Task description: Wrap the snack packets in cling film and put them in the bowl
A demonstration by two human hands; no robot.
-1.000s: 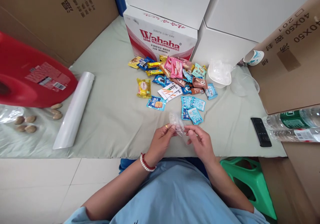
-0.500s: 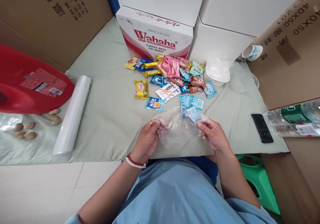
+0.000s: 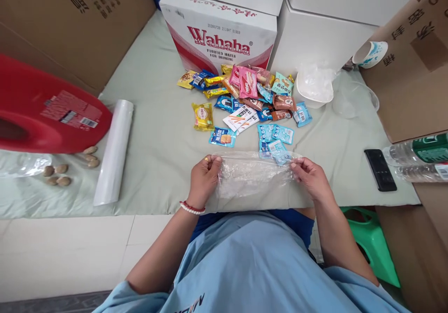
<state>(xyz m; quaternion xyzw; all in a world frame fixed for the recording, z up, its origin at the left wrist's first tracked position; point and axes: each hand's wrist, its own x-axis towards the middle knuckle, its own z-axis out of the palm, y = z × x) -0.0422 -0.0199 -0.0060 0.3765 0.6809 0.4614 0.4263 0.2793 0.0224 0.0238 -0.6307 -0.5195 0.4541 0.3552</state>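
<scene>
A clear plastic bag [image 3: 250,180] is stretched flat between my two hands near the table's front edge. My left hand [image 3: 206,175] pinches its left top corner, thumb against the fingers. At the opposite corner my right hand [image 3: 310,174] is closed on the film. Just beyond the bag lie several small blue snack packets [image 3: 280,133], partly seen through its upper edge. Behind them spreads a pile of wrapped snacks, with a pink packet [image 3: 248,82] on top. A yellow packet [image 3: 203,116] and a blue packet [image 3: 222,136] lie left of the pile.
Left stand a red jug [image 3: 52,103] and a roll of plastic bags [image 3: 114,152], near several brown nuts [image 3: 63,181]. A Wahaha carton [image 3: 220,33] backs the pile. To the right are a white bowl [image 3: 314,89], a phone [image 3: 380,170] and plastic bottles [image 3: 429,149].
My hands have moved apart, pulling the crumpled bag out wide and flat. The camera view has shifted slightly. The snacks have stayed where they lay.
</scene>
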